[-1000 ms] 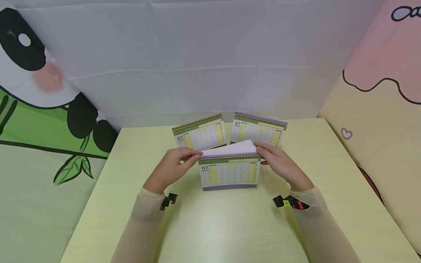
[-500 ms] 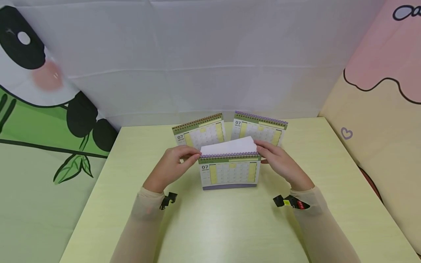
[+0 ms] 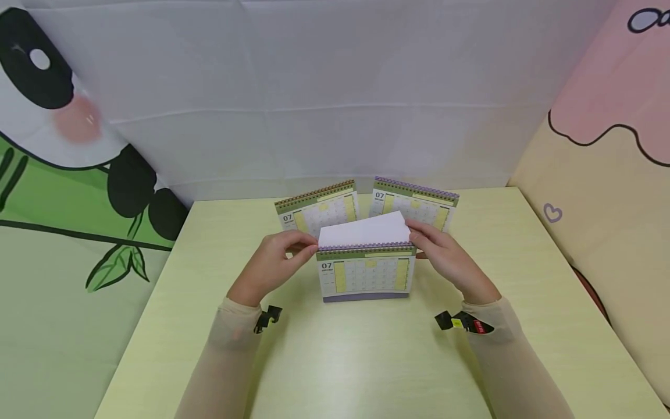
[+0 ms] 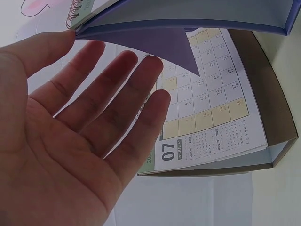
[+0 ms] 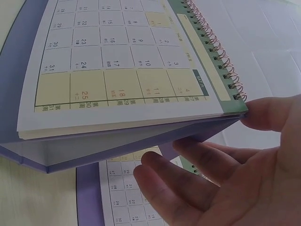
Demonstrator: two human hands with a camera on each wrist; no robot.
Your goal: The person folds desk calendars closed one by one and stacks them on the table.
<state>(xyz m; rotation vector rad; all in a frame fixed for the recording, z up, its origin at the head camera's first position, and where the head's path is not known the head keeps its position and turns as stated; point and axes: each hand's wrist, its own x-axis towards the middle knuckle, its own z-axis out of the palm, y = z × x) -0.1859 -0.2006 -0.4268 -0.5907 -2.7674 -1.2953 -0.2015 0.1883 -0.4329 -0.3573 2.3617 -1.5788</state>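
Note:
A desk calendar [image 3: 366, 276] with a green header, "07" page and coil along its top stands mid-table between my hands. Behind the coil a white panel [image 3: 363, 231] slants upward, higher on its right side. My left hand [image 3: 274, 262] pinches the calendar's top left corner; in the left wrist view its thumb meets the edge by the coil while the other fingers spread behind. At the top right corner my right hand [image 3: 450, 262] pinches with the thumb in front. In the right wrist view, the calendar's purple base [image 5: 141, 148] shows from the side.
Two similar calendars stand behind: a brown-based calendar [image 3: 325, 213] at back left and a purple-based calendar [image 3: 413, 205] at back right. They angle toward each other on the pale wooden table [image 3: 335, 361]. A white cloth backdrop [image 3: 335, 87] hangs beyond the table's far edge.
The white panel behind the coil has risen steadily, showing more of its surface and covering more of the rear calendars. Both hands stay at the corners, nearly unmoved.

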